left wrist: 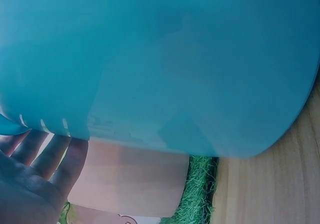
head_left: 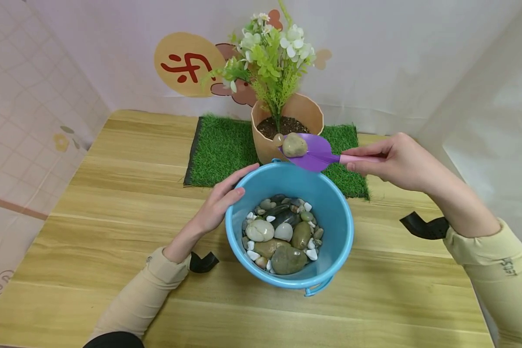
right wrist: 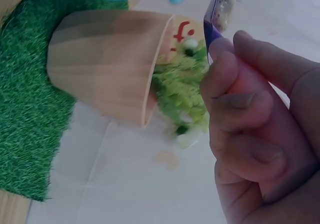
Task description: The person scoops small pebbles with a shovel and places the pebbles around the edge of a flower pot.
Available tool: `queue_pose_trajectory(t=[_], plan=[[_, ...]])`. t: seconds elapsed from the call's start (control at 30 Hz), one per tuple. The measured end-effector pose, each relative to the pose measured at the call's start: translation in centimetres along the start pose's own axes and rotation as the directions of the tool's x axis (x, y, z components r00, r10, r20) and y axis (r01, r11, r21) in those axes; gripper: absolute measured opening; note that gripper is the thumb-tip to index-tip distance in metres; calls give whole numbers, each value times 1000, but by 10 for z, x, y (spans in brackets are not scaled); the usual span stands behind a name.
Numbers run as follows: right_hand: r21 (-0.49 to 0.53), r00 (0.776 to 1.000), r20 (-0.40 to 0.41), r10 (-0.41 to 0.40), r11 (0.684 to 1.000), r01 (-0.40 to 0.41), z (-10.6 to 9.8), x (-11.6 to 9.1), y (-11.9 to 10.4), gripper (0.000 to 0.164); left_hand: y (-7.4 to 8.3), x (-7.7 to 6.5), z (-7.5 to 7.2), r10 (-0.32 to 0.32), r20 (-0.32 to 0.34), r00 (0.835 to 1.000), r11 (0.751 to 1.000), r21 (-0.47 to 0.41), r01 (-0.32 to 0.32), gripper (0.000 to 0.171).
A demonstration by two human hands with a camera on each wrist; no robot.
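Note:
My right hand [head_left: 402,162] grips the pink handle [head_left: 360,159] of a small trowel with a purple blade [head_left: 319,147]. On that blade lies a tan stone [head_left: 295,145], with a smaller round pebble [head_left: 278,140] at its tip. The blade is above the far rim of a blue bucket [head_left: 347,227] and overlaps the front of a tan flowerpot [head_left: 315,116] in the head view. Several wet stones [head_left: 289,260] of mixed colours and sizes cover the bucket's bottom. Fingers extended, my left hand [head_left: 217,203] rests against the bucket's left side, thumb at the rim.
Dark soil and a plant with white flowers [head_left: 269,63] fill the pot, which stands on a green turf mat [head_left: 226,150]. The wooden table [head_left: 126,193] meets a printed curtain [head_left: 374,58] behind. The bucket's handle [head_left: 319,288] hangs toward the front.

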State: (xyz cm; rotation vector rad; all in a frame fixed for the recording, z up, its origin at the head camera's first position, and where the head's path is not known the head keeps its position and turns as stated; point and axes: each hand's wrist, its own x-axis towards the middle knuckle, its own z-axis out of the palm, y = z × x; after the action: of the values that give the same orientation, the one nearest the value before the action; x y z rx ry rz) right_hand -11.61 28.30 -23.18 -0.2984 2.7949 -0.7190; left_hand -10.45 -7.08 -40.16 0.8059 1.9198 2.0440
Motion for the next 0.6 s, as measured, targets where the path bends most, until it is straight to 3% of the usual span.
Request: queue_pose_trajectory(t=[0.17,0.6], plan=[[0,998,-15,58,998,-58,0,17,8,30,-1,0,0,-4,10,1000,1000,-15,5,62],[-25,995,-56,88,996,-89,-8,59,20,48,-1,0,-1,0,8,1000,1000,-11,0,62]])
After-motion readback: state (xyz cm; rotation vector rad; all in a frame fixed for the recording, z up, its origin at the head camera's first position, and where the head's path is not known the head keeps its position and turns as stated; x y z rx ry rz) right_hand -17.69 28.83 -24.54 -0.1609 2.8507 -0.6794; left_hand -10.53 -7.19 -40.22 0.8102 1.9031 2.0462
